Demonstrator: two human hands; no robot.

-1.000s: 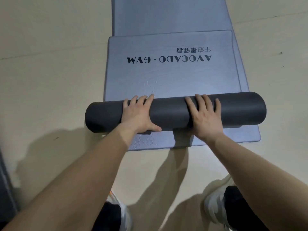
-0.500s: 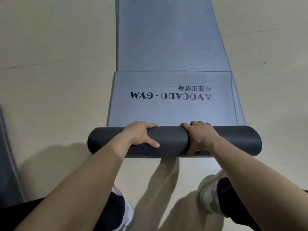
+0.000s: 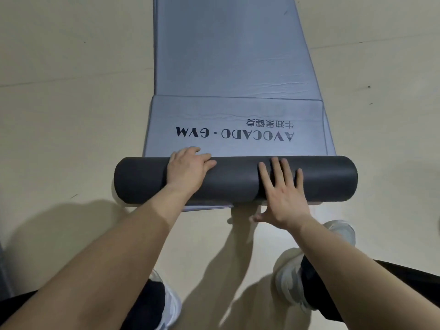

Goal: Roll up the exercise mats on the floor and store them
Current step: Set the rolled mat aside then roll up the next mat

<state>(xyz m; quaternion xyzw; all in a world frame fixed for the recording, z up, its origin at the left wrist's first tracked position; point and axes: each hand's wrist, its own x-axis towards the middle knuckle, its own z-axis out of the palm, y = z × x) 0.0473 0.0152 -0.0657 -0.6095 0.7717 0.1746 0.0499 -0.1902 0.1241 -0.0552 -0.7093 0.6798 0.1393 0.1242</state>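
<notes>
A dark grey rolled mat (image 3: 235, 178) lies crosswise on the floor in front of me. It is the rolled-up near end of a blue-grey mat (image 3: 233, 115) printed "AVOCADO · GYM". That mat lies on top of a second, longer blue-grey mat (image 3: 228, 44) running away from me. My left hand (image 3: 189, 169) is draped over the left part of the roll, fingers curled over its far side. My right hand (image 3: 282, 190) presses flat on the roll right of centre, fingers spread and thumb hanging below the near side.
Beige floor (image 3: 71, 103) surrounds the mats on both sides. My white shoes (image 3: 289, 278) and dark trouser legs are just behind the roll. A dark grey edge of something (image 3: 2, 263) shows at the far left.
The roll has moved closer to the printed text. My right hand has gone from curled over the roll to flat with fingers spread on its near side. My left hand stays draped over it.
</notes>
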